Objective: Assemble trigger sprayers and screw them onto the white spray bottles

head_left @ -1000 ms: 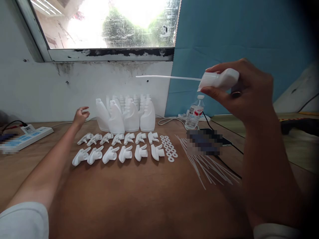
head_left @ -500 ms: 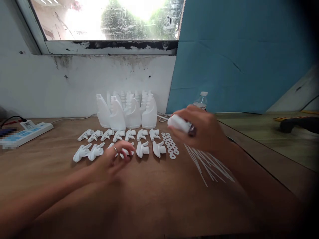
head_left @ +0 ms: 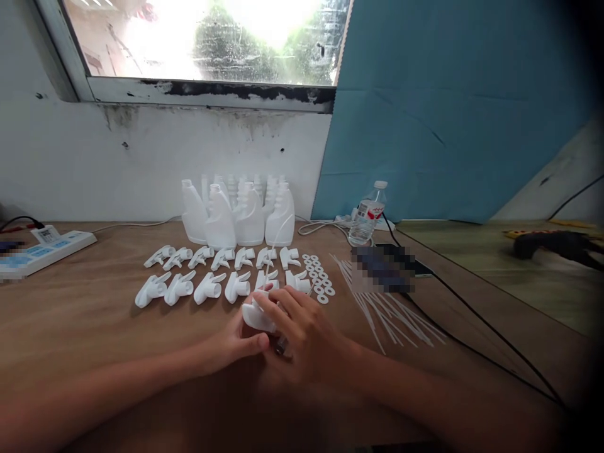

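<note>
Both hands meet low in the middle of the view around a white trigger spray head (head_left: 257, 318). My left hand (head_left: 240, 343) holds it from the left, thumb in front. My right hand (head_left: 302, 327) grips it from the right, fingers bent over its top. A thin white tube (head_left: 278, 236) rises from between the hands, curving up in front of the bottles. Something small and shiny shows under the right fingers; its kind is unclear. Beyond the hands lie two rows of white trigger spray heads (head_left: 207, 289), with white ring washers (head_left: 322, 284) at their right end.
Several white bottles (head_left: 250, 220) without caps stand against the wall. Loose thin tubes (head_left: 391, 314) lie at right, near a clear water bottle (head_left: 365, 220), a blurred-out phone-like item (head_left: 384, 267) and a black cable (head_left: 476, 321). A power strip (head_left: 51, 255) lies far left.
My right hand has brought the white spray head with its tube from the right to the middle. My left hand has moved right from above the rows and closed on it.
</note>
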Demonstrator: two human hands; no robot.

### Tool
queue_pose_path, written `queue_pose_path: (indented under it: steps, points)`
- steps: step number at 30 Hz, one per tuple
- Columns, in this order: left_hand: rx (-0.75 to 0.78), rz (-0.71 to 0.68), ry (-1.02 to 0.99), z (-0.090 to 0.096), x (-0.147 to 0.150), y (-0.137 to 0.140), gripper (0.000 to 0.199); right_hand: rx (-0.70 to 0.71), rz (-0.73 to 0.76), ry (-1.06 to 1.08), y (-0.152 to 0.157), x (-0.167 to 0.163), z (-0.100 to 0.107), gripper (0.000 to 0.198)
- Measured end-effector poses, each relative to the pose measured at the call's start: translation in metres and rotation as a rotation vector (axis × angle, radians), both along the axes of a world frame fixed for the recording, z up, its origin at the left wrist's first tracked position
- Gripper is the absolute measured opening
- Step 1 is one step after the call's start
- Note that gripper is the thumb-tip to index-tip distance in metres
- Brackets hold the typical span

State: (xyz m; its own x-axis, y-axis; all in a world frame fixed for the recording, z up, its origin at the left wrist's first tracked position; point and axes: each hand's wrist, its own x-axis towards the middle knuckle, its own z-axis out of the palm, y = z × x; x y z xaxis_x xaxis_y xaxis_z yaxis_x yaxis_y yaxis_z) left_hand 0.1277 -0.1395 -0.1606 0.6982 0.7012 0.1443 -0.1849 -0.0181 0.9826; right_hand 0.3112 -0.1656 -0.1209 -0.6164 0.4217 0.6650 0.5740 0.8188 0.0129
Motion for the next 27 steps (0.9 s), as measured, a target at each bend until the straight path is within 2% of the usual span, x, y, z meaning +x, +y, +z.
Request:
queue_pose_path:
  steps: [2, 4, 6, 8, 15, 18, 23, 25, 27]
  points:
    - [-0.003, 0.079, -0.017, 0.001, 0.001, 0.002, 0.054, -0.013, 0.067, 0.043, 0.002, 0.006, 0.002, 0.049]
    - [-0.01, 0.097, 0.007, 0.002, 0.002, 0.004, 0.035, 0.086, 0.103, 0.04, 0.011, 0.016, 0.003, 0.041]
    - [-0.028, 0.064, 0.03, 0.004, 0.004, 0.005, 0.029, 0.246, 0.088, -0.03, 0.023, 0.027, 0.003, 0.031]
    - [-0.043, 0.022, 0.034, 0.005, 0.006, 0.006, 0.033, 0.322, 0.057, -0.119, 0.033, 0.036, 0.003, 0.025]
    - [0.037, -0.02, 0.156, 0.005, 0.002, 0.008, 0.033, 0.231, 0.153, -0.266, 0.035, 0.034, -0.001, 0.013]
    - [0.121, -0.061, 0.24, 0.007, 0.0, 0.007, 0.035, 0.264, 0.189, -0.327, 0.031, 0.03, -0.003, 0.017]
    - [0.312, -0.162, 0.314, 0.02, -0.001, -0.007, 0.027, 0.437, 0.186, -0.415, 0.011, 0.034, -0.001, 0.035]
    - [0.365, -0.23, 0.318, 0.024, -0.006, -0.013, 0.023, 0.445, 0.2, -0.434, -0.003, 0.047, 0.005, 0.036]
    - [0.344, -0.264, 0.294, 0.023, -0.013, -0.016, 0.023, 0.414, 0.167, -0.314, -0.015, 0.071, 0.018, 0.039]
